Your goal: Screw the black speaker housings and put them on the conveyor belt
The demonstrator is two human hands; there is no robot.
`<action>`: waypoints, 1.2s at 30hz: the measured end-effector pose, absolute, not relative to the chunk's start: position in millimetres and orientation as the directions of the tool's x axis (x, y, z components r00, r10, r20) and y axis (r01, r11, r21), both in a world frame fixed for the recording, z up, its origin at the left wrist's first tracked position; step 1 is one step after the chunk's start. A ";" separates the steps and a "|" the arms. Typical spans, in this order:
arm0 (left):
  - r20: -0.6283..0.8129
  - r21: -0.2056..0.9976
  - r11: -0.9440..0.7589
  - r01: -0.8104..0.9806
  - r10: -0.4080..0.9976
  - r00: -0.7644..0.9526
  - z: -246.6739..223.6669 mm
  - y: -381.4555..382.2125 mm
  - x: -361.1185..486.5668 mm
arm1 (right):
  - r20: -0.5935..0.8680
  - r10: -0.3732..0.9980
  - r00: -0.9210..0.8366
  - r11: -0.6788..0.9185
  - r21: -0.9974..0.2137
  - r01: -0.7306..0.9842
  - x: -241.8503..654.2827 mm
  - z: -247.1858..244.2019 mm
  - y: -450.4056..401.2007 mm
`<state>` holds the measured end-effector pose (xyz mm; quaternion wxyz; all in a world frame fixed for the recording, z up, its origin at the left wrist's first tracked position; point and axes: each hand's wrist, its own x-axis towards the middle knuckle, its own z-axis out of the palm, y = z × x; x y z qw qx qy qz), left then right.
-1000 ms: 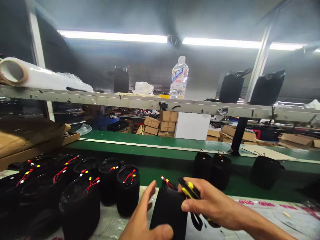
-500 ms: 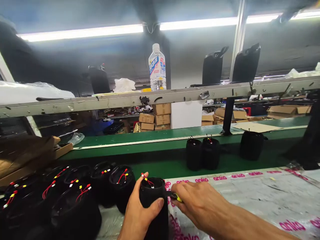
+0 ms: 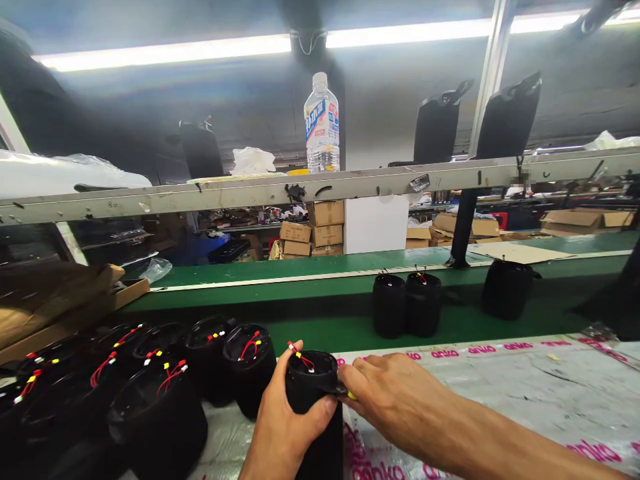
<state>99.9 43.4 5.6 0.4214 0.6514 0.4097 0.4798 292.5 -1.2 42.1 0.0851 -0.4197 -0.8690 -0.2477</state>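
My left hand (image 3: 287,427) is wrapped round a black cylindrical housing (image 3: 320,440), thumb on the near side, fingers behind. The housing stands upright with an open top; red wires (image 3: 303,361) with small white and yellow connectors come out of it. At its right rim, my right hand (image 3: 393,393) is closed round a black-and-yellow hand tool (image 3: 349,394), mostly hidden by the fingers. The tool's dark end meets the side of the housing just below the rim; its exact kind cannot be made out.
Several similar black housings (image 3: 165,427) with wires crowd the left. Three more housings (image 3: 390,307) stand on the green conveyor (image 3: 300,320) behind. A grey shelf rail (image 3: 250,187) crosses above, bearing a plastic bottle (image 3: 323,127). Pink-printed plastic sheeting (image 3: 525,393) covers the bench at right.
The tool's dark end has come closer against the housing's rim, and my right hand has turned slightly with it. My left hand keeps its grip. The view has shifted a little.
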 end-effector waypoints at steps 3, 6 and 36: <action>0.279 0.935 -0.314 0.162 0.937 0.208 2.8 47.4 100.3 | 0.346 0.700 -0.624 0.519 0.354 0.778 294.6 41.8 -0.9; 0.248 0.936 -0.300 0.184 0.933 0.262 7.1 45.9 99.6 | 0.279 0.712 -0.644 0.521 0.405 0.751 293.8 46.0 -2.9; 0.190 0.977 -0.210 0.018 0.914 0.357 20.7 38.1 105.2 | 0.379 0.771 -0.511 0.539 0.038 0.841 308.3 36.3 1.7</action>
